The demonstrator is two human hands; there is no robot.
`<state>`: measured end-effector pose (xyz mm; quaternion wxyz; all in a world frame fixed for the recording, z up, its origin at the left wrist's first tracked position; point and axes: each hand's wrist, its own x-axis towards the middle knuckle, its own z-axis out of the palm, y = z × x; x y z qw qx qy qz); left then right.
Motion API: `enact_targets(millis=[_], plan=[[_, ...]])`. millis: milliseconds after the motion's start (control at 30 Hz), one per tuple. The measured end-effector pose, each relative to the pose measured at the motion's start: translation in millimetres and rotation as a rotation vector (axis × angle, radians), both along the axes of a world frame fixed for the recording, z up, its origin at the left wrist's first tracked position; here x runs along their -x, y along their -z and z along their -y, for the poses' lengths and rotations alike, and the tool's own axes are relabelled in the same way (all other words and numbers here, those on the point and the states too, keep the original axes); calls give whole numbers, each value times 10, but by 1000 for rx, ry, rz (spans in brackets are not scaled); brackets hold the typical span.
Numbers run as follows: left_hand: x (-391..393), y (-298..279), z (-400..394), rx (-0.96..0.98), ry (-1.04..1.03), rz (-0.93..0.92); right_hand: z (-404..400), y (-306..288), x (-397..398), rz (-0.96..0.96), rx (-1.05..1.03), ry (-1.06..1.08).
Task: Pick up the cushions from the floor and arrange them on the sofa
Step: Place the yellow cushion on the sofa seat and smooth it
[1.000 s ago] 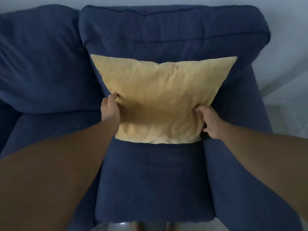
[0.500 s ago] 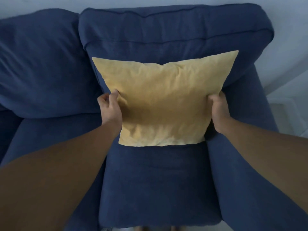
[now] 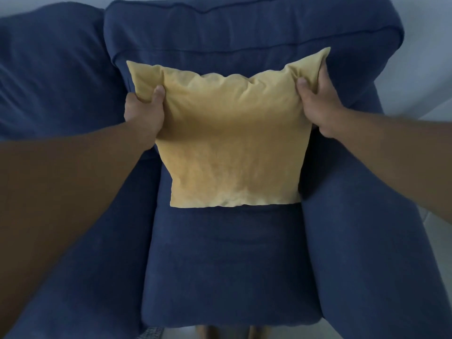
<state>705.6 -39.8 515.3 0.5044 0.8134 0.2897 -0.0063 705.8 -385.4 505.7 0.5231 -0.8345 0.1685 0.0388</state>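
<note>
one yellow cushion [image 3: 232, 143] observed on the blue sofa [image 3: 227, 265], standing upright in front of the sofa's right-hand back cushion [image 3: 244, 28] and leaning toward it. its lower edge sits at the rear of the seat cushion [image 3: 227, 270]; whether that edge bears fully on the seat cannot be told. the left hand [image 3: 144, 116] is closed on the cushion's upper left corner, thumb laid across the front face and remaining fingers hidden behind the fabric. the right hand [image 3: 315, 104] is closed on the upper right corner in the same manner, thumb on the front and fingers wrapped behind. the fabric is bunched and wrinkled along the top edge between the two hands, and both top corners stand up as points above the grips. both forearms are bare and reach in from the near side of the sofa. the sofa's armrest [image 3: 362, 241] lies just beside the cushion's right edge. a second back cushion [image 3: 53, 74] of the sofa sits to the left of the yellow cushion, apart from it. pale wall [image 3: 428, 45] shows beyond the sofa's right end.
</note>
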Motion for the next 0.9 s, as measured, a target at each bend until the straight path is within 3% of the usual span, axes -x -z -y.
enact_targets(millis=[267, 433, 600, 767, 900], plan=[[432, 277, 27, 287, -69, 17, 62, 365, 508, -7, -258, 214], [582, 550, 18, 279, -50, 127, 158, 803, 877, -70, -273, 188], [-2, 243, 125, 27, 17, 182, 169, 730, 640, -11, -128, 62], [-203, 174, 85, 28, -146, 132, 130, 615, 529, 3, 50, 110], [179, 167, 308, -222, -248, 467, 31, 656, 700, 331, 352, 125]])
